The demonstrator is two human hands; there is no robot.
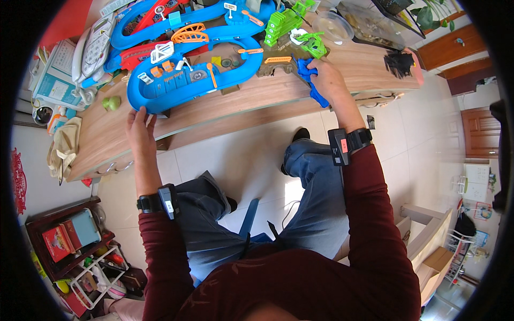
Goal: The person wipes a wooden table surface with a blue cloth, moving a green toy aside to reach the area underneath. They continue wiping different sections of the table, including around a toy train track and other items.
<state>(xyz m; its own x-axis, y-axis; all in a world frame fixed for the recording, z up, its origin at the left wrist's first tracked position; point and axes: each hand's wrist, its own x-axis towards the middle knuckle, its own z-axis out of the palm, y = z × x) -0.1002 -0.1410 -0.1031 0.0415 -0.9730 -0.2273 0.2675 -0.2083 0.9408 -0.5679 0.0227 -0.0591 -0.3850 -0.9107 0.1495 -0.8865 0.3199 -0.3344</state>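
A blue plastic toy track set (237, 78) with orange, white and red parts spreads over the wooden cabinet top (192, 110). The fingers of my left hand (140, 124) touch the near left corner of the track's rim. My right hand (327, 78) grips a bunched blue cloth (306, 71), part of which hangs over the cabinet's front edge. Just beyond that hand lie a brown toy base (277, 68) with an orange rail and green toy pieces (315, 45). A green toy tower (283, 28) stands farther back.
Left of the track are a white telephone (94, 46), green fruit-like objects (111, 103) and a beige cloth bag (64, 146). A clear round lid (333, 26), a tank with pebbles (369, 26) and a black brush-like item (398, 64) sit to the right. Below is a tiled floor (257, 160).
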